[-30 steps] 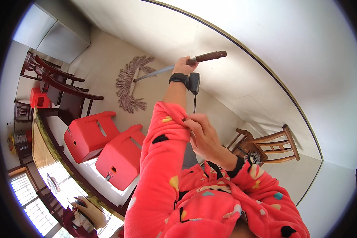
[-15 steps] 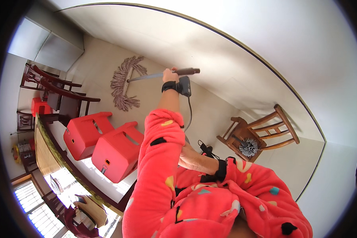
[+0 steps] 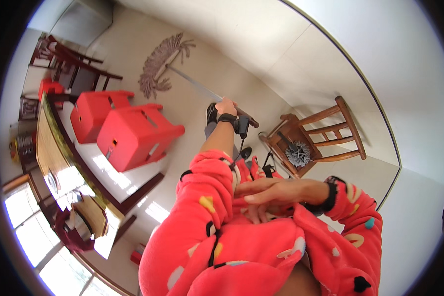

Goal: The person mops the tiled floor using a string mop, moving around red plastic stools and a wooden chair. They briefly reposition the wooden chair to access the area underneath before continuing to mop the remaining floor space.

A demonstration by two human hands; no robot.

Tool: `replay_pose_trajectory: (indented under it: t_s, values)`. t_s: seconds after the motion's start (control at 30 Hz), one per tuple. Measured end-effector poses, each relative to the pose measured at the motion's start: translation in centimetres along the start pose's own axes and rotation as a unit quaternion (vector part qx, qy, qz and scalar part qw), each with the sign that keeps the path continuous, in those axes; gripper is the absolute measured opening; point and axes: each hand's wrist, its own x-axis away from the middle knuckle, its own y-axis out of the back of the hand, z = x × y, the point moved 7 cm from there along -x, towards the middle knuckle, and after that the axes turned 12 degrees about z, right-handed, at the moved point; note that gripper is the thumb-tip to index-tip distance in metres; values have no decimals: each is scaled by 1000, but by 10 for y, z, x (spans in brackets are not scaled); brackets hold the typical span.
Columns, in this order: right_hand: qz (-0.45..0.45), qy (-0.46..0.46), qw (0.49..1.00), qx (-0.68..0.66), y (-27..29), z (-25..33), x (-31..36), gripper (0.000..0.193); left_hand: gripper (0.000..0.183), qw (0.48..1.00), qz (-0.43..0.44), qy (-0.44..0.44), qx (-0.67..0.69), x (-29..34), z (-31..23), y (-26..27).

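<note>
My left hand (image 3: 226, 106) is closed round the handle of a string mop, close to its dark brown grip (image 3: 246, 117). From that hand a thin metal shaft (image 3: 195, 85) slants away to the mop's head (image 3: 159, 63), whose grey-mauve strands lie spread on the floor at the far left. My right hand (image 3: 276, 192) is bent across the front of my red patterned jacket (image 3: 261, 246), beside the left sleeve. Its fingers are stretched out and apart, and nothing shows in them. A strap with a small black box (image 3: 242, 127) sits on my left wrist.
Two red plastic stools (image 3: 133, 138) stand at the left beside a wooden table (image 3: 59, 143). Dark chairs (image 3: 79, 69) are beyond them. On the right, by the pale wall (image 3: 340, 64), a wooden chair (image 3: 325, 129) carries a grey brush-like head (image 3: 298, 154). My shoe (image 3: 211, 113) shows near the mop shaft.
My view has shifted, and my left hand with the mop grip appears lower and farther right. My right hand has come out from behind the left sleeve, fingers spread. My shoe has come into view.
</note>
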Motion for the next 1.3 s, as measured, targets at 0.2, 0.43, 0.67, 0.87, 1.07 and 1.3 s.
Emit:
replay_pose_trajectory:
  t_s: [0.2, 0.43, 0.67, 0.87, 1.07, 1.3]
  values:
    - [-190, 100, 825, 523, -23, 103, 15, 20, 28, 990, -102, -49, -87, 19, 27, 43]
    - [-85, -128, 651, 743, 44, 138, -135, 32, 28, 982, -101, -45, -151, -8, -2, 9]
    - [-27, -184, 632, 752, 74, 205, -184, 20, 30, 980, -137, -51, -135, -72, -61, -12]
    - [-100, 6, 422, 901, 28, 293, -212, 16, 33, 990, -100, -8, -95, -129, -159, 5]
    - [-267, 269, 256, 889, 15, 345, -207, 8, 25, 682, 45, -181, -708, -166, -279, 7]
    - [-244, 236, 645, 685, 52, 305, -145, 26, 5, 831, 105, -234, -493, -168, -311, 40]
